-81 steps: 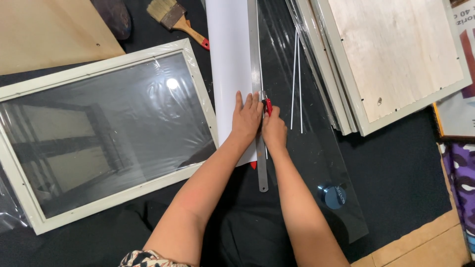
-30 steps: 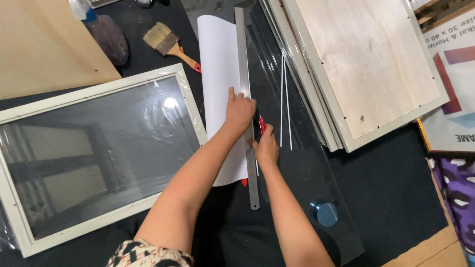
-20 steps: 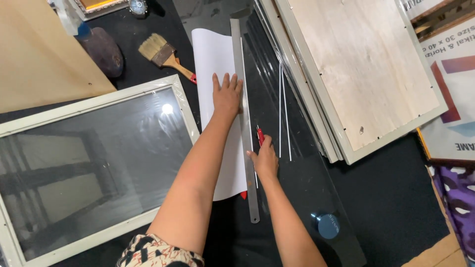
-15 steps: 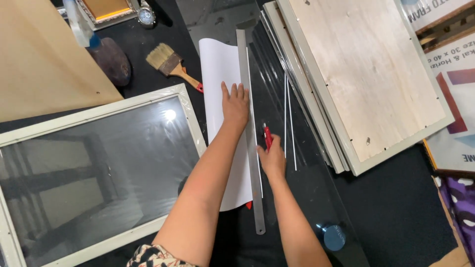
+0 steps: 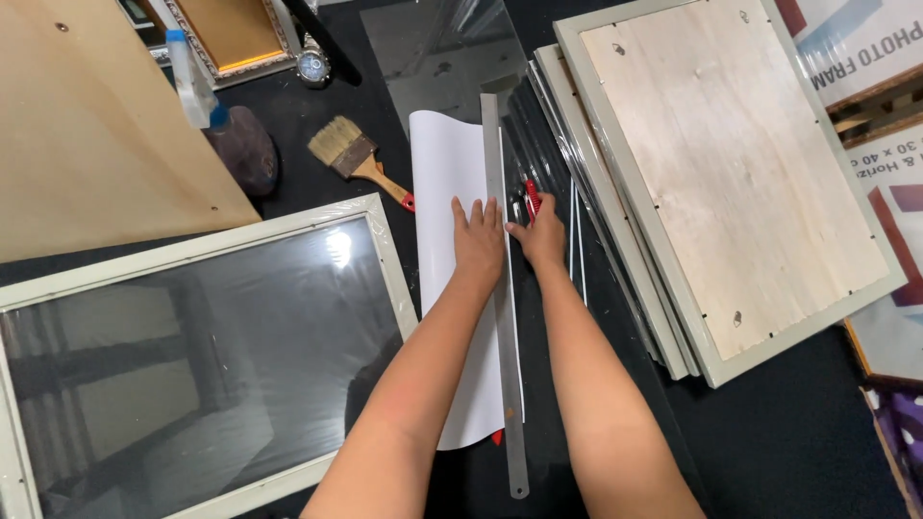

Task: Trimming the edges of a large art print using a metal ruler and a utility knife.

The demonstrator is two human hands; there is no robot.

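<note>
A long metal ruler point(image 5: 500, 317) lies lengthwise along the right edge of a white sheet point(image 5: 444, 173) on the dark work surface. My left hand point(image 5: 478, 240) presses flat, fingers spread, on the sheet and the ruler's left edge. My right hand point(image 5: 540, 235) grips a red utility knife point(image 5: 530, 199) just to the right of the ruler, its tip against the ruler's edge over a clear glossy film point(image 5: 553, 163). A thin cut strip point(image 5: 577, 240) lies to the right of that hand.
A glazed pale frame point(image 5: 377, 252) lies at left, under a brown board point(image 5: 96, 135). A paintbrush point(image 5: 354, 159), a spray bottle point(image 5: 197, 91) and a dark stone-like lump point(image 5: 245, 149) sit behind. Stacked frames with plywood backs point(image 5: 731, 173) lie at right.
Both hands have slid up the ruler, away from me, the knife moving along the ruler's right edge. The view has tilted so more of the far end shows.
</note>
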